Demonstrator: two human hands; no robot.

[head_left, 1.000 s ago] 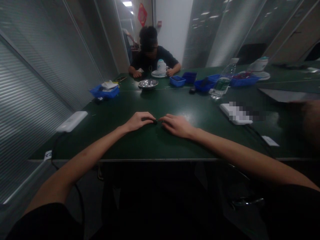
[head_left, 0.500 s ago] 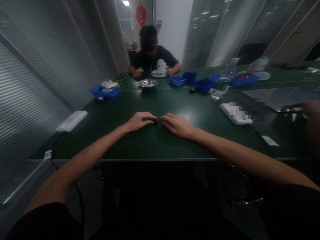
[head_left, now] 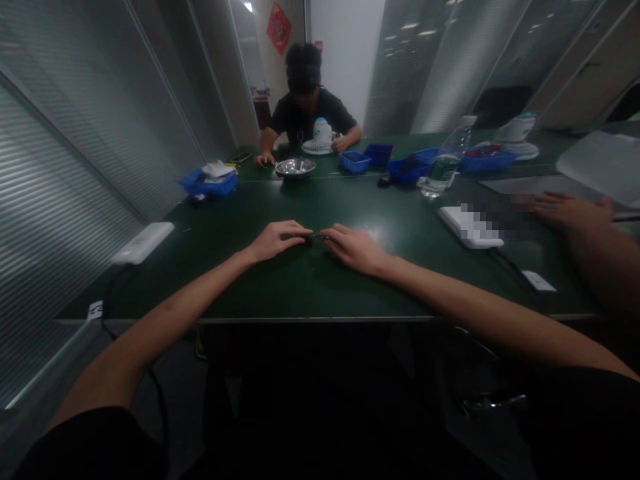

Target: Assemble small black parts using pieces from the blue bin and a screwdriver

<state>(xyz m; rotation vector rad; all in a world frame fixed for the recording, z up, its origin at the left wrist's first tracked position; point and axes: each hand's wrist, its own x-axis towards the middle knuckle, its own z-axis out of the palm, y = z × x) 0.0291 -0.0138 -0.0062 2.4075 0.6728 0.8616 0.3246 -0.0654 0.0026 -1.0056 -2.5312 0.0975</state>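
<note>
My left hand [head_left: 277,241] rests low over the green table [head_left: 320,287], its thumb and fingers pinched on a small black piece [head_left: 308,241] too dark to name. Just to its right, my right hand [head_left: 353,248] has its fingers closed, the tips almost meeting those of the left. Whatever the right fingertips hold is too small to make out. Both forearms reach in over the table's near edge.
A metal bowl [head_left: 295,168], blue trays [head_left: 210,183] and a water bottle [head_left: 444,167] stand farther back. White power strips [head_left: 145,243] lie at both sides. Across the table sits a person [head_left: 305,100]; another person's hand [head_left: 573,210] is at the right.
My hands barely shift; the black piece tilts slightly. At the right, the other person's hand has moved inward, and a pale sheet-like thing now shows behind it. The person opposite has moved a hand toward the bowl.
</note>
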